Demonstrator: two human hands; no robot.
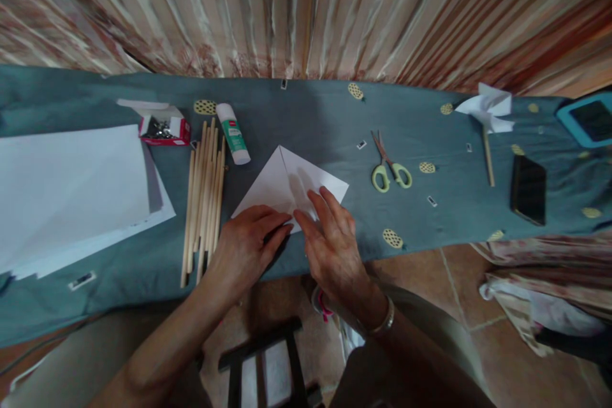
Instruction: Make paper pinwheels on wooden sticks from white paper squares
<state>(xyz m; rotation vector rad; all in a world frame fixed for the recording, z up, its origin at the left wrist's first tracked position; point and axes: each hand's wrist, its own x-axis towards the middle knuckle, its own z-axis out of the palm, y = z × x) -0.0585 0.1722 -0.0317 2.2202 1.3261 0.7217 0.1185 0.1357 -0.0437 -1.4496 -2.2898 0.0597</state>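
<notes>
A white square of paper [310, 175] with creases lies on the cloth-covered table in front of me, one corner pointing away. At its near side, my left hand [246, 245] pinches the edge between thumb and forefinger. My right hand [335, 248] has its fingers stretched out and resting on the paper, the forefinger close to the left fingertips. The right thumb is hidden. Left of the paper lie several wooden sticks [205, 191] and a glue stick [233, 134]. Scissors [389, 166] with green handles lie to the right, blades slightly apart.
A stack of white paper [76, 191] lies at the left beside an open red box [165, 131] of small metal pieces. Far right are a paper pinwheel [488, 111] on a stick, a black phone [528, 190] and a blue-framed device [590, 120]. A pleated curtain [296, 13] hangs behind the table.
</notes>
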